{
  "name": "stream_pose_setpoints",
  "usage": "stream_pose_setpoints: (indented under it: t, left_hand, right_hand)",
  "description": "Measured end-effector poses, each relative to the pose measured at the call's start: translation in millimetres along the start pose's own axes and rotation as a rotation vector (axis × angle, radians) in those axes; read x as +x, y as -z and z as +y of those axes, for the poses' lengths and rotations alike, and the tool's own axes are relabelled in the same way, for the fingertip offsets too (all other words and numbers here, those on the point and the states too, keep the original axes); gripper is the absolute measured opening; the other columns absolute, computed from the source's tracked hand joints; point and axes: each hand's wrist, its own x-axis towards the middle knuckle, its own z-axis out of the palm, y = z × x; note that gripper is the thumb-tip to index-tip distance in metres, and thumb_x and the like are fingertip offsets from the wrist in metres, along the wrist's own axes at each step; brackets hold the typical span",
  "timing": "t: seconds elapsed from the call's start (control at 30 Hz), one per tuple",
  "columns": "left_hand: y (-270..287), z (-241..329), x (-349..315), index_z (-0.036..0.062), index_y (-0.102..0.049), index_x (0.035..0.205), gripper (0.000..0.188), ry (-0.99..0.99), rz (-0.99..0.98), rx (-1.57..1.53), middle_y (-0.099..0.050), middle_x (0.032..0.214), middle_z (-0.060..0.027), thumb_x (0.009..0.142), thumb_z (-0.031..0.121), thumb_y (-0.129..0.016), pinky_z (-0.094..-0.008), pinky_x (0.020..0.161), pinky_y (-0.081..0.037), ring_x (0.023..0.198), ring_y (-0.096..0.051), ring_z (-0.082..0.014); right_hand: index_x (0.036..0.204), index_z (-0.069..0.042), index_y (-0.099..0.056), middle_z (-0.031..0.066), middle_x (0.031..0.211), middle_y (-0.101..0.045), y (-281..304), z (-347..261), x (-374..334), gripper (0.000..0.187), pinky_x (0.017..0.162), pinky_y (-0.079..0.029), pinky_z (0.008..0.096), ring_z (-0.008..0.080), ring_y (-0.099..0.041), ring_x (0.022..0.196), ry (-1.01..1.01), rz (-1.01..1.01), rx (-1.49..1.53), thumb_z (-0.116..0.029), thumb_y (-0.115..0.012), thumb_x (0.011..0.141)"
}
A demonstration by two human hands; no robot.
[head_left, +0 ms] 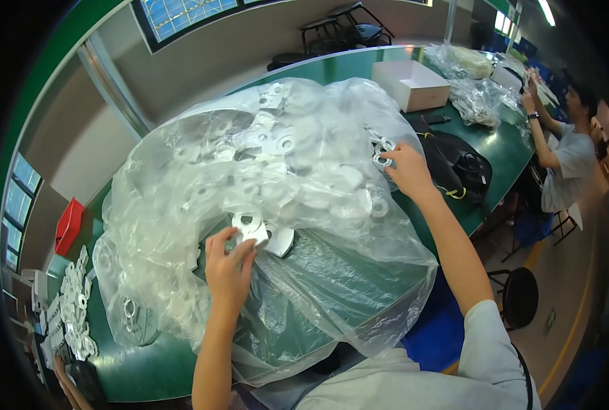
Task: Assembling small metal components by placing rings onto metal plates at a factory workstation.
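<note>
A large clear plastic bag (181, 184) spreads over the table, with many white plastic parts inside and under its film. At the bag's front opening, my left hand (228, 268) pinches a white plastic part with a round hole (247, 224). Another white part with a rounded edge (280, 240) lies right beside it. Farther off, at the bag's right side, my right hand (409, 171) has its fingers closed on a small white ring-shaped part (384, 158). More small rings are bunched around those fingertips.
On the green table (130, 369), white parts (77, 307) are piled at the left, near a red bin (69, 227). A white box (410, 85) and a black bag (454, 160) lie to the right. Another person (567, 164) works at the far right, beside crumpled plastic bags (478, 96). A black stool (519, 297) stands below.
</note>
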Motion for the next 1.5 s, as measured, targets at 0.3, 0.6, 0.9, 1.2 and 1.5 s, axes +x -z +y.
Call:
stream_pose_setpoints:
  t: [0.3,0.6,0.9,1.2,1.5]
  left_hand:
    - [17.6,13.9,-32.4,0.0133,-0.069,0.095,0.036,-0.216,0.034,-0.055,-0.058,0.109,-0.0088,0.061,0.0,-0.075,-0.0357,0.069,-0.049,0.096,-0.054,-0.0296]
    - [19.5,11.2,-41.4,0.0065,-0.065,0.098,0.035,-0.345,0.036,-0.144,-0.058,0.093,-0.0044,0.064,0.003,-0.072,-0.0327,0.067,-0.049,0.083,-0.056,-0.0235]
    - [26.2,8.8,-45.5,0.0021,-0.065,0.095,0.031,-0.393,0.083,-0.083,-0.056,0.09,-0.0033,0.064,0.007,-0.063,-0.0283,0.064,-0.05,0.081,-0.057,-0.0201]
    - [27.1,7.6,-43.0,0.0015,-0.065,0.094,0.031,-0.404,0.072,-0.077,-0.056,0.09,-0.0027,0.064,0.008,-0.062,-0.0287,0.064,-0.049,0.081,-0.057,-0.02]
    - [22.7,0.9,-47.4,0.0051,-0.065,0.098,0.024,0.229,-0.091,-0.801,-0.06,0.093,-0.0053,0.075,-0.001,-0.067,-0.027,0.07,-0.049,0.082,-0.059,-0.0167]
  right_hand:
    - [0.088,-0.002,-0.067,0.0081,0.084,-0.064,27.5,-12.1,-15.2,0.013,0.065,-0.046,0.032,0.018,-0.058,0.073,-0.078,0.265,0.361,-0.013,-0.065,0.081]
    - [0.089,-0.001,-0.067,0.0084,0.094,-0.065,31.1,-178.7,-58.0,0.01,0.066,-0.045,0.0253,0.0157,-0.059,0.08,0.155,-0.113,0.844,-0.001,-0.061,0.082]
    - [0.086,-0.007,-0.067,0.0091,0.113,-0.058,1.9,-225.1,-71.7,0.016,0.085,-0.047,0.0374,0.0282,-0.053,0.107,0.715,-0.05,0.331,-0.011,-0.071,0.071]
    - [0.087,-0.005,-0.066,0.011,0.116,-0.057,2.3,-222.2,-68.8,0.018,0.086,-0.046,0.0374,0.0307,-0.052,0.109,0.675,-0.136,0.418,-0.006,-0.071,0.07]
    - [0.087,-0.004,-0.065,0.0128,0.118,-0.056,1.7,-207.1,-61.3,0.021,0.087,-0.045,0.0334,0.0221,-0.053,0.109,0.102,-0.35,1.271,0.006,-0.069,0.069]
